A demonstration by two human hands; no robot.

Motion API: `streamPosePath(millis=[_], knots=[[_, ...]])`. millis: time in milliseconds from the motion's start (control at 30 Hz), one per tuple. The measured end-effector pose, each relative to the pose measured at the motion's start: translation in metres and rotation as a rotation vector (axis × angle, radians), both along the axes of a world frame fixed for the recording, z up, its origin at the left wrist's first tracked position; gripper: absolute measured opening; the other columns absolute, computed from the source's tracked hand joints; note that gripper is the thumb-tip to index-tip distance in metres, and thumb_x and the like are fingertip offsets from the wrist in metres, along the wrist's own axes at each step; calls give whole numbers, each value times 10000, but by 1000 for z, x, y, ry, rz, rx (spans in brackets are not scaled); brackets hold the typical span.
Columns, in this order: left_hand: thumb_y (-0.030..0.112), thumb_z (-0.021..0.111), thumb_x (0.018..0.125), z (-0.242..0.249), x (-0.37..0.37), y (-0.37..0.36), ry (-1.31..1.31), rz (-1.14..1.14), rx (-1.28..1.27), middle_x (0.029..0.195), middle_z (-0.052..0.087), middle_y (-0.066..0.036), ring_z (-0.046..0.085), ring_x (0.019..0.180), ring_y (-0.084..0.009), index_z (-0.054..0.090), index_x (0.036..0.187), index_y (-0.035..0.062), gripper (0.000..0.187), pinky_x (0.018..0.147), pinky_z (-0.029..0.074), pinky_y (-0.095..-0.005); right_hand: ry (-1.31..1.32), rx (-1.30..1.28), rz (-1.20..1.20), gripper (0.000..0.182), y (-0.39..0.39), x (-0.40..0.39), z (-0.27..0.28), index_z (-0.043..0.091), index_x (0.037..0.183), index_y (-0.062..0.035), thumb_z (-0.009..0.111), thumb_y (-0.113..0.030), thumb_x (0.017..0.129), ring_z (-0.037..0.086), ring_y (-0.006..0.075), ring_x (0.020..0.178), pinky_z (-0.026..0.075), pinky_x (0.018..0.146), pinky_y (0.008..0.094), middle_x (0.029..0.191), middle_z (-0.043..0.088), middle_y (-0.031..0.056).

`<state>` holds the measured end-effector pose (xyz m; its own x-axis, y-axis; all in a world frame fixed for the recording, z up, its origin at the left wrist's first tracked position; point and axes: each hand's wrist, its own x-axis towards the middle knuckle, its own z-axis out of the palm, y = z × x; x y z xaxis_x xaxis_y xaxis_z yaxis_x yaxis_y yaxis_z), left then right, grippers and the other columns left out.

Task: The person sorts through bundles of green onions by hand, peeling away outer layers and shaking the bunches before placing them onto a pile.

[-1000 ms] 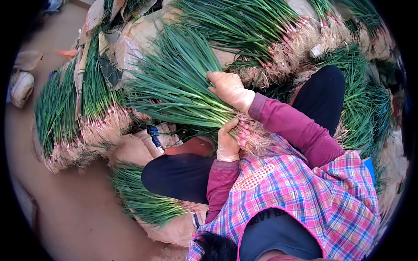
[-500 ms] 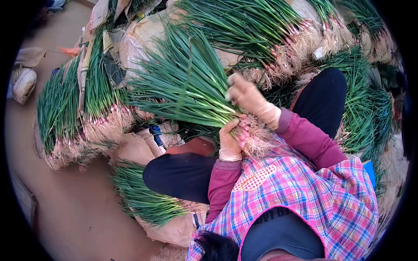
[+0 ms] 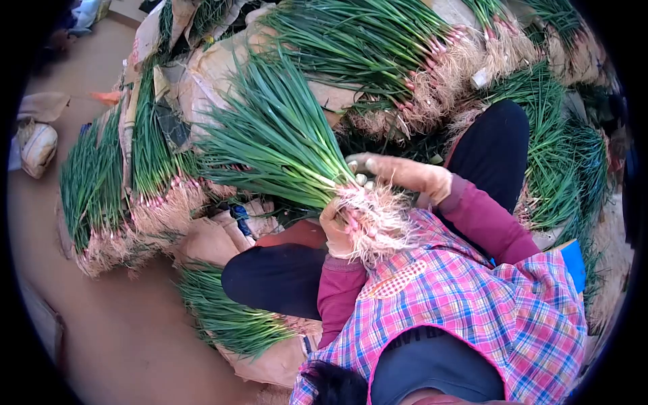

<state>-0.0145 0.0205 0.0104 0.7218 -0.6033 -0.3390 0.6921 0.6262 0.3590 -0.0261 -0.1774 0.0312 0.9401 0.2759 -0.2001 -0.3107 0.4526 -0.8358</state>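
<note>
A thick bunch of spring onions (image 3: 287, 138) lies across my lap, its green leaves fanned to the upper left and its pinkish bulbs and pale roots (image 3: 378, 219) toward me. My left hand (image 3: 334, 229), in a thin pale glove, is closed around the stems from below, partly covered by the roots. My right hand (image 3: 398, 173), gloved likewise, reaches over from the right with its fingers curled against the stems just above the bulbs. Some of its fingertips are hidden among the stalks.
More spring onions (image 3: 364, 50) lie in rows on sacking ahead, with others standing in bundles (image 3: 145, 148) at the left. A smaller pile (image 3: 233, 310) rests beside my left knee (image 3: 270, 277). Loose greens (image 3: 553, 162) lie beyond my right knee (image 3: 489, 148). Brown floor (image 3: 128, 324) shows at the left.
My right hand has come down from above the stems onto the bunch near the bulbs. The bunch has turned slightly, with its root end lower and further left.
</note>
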Motion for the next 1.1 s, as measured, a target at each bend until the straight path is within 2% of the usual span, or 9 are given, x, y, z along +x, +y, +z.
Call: streamPosePath(millis=[33,200,333,467,567,733,833,933,1100], knots=[[218,546,872,-10,-3,2,-60,126,151,976,610,-187,646,846,-276,407,1336,-72,565,684,594,-356,108,99,136,460,2,4,-17,556,1238,-72,519,-438,963,542,44,808,474,727,222,1014,600,-36],[243,574,833,4,-5,9,61,72,-72,1061,594,-174,608,950,-284,509,1194,-57,474,881,518,-409,203,563,260,433,18,18,-39,514,1297,-82,494,-383,987,506,58,767,462,704,226,933,517,-57],[290,592,825,29,0,-5,8,-3,-236,1105,569,-170,570,956,-282,425,1320,-3,599,884,491,-421,13,236,257,448,31,27,-52,501,1323,-56,547,-331,972,504,29,784,466,698,204,997,569,-60],[376,703,793,36,3,10,-77,-66,-217,1206,501,-117,504,1023,-250,292,1459,66,842,954,425,-441,-607,-849,-51,246,-7,43,-31,672,1002,-48,636,-265,893,647,205,800,507,719,353,868,680,77],[339,679,808,40,12,16,-37,-148,-310,974,483,-29,444,877,-184,277,1476,79,823,820,390,-384,-397,-1452,209,288,-43,53,-38,642,909,-79,623,-362,858,630,356,882,495,753,439,897,665,152],[281,637,804,88,4,65,-119,-282,-458,854,427,-3,427,793,-170,260,1483,103,797,795,369,-394,-391,-1184,58,319,-37,67,-22,643,985,-81,645,-368,847,630,364,887,485,779,454,903,667,153],[236,673,761,130,-9,96,-234,-376,-510,912,481,-29,445,794,-173,213,1500,110,879,777,353,-385,-99,-722,-162,293,-21,110,-16,643,1139,-82,667,-179,864,551,118,643,487,613,289,808,647,48],[200,680,744,162,-26,110,-275,-406,-481,1048,541,-93,501,843,-211,183,1503,83,914,809,365,-416,-631,-859,-810,380,-16,180,-12,579,1253,-115,629,-171,881,656,205,815,517,742,339,1015,690,107],[232,634,798,205,-45,106,-266,-412,-348,1046,554,-112,545,962,-249,268,1463,53,780,899,395,-494,-852,-984,-696,414,-12,235,94,552,1295,-153,613,-207,889,642,287,967,508,822,342,1120,651,111]])
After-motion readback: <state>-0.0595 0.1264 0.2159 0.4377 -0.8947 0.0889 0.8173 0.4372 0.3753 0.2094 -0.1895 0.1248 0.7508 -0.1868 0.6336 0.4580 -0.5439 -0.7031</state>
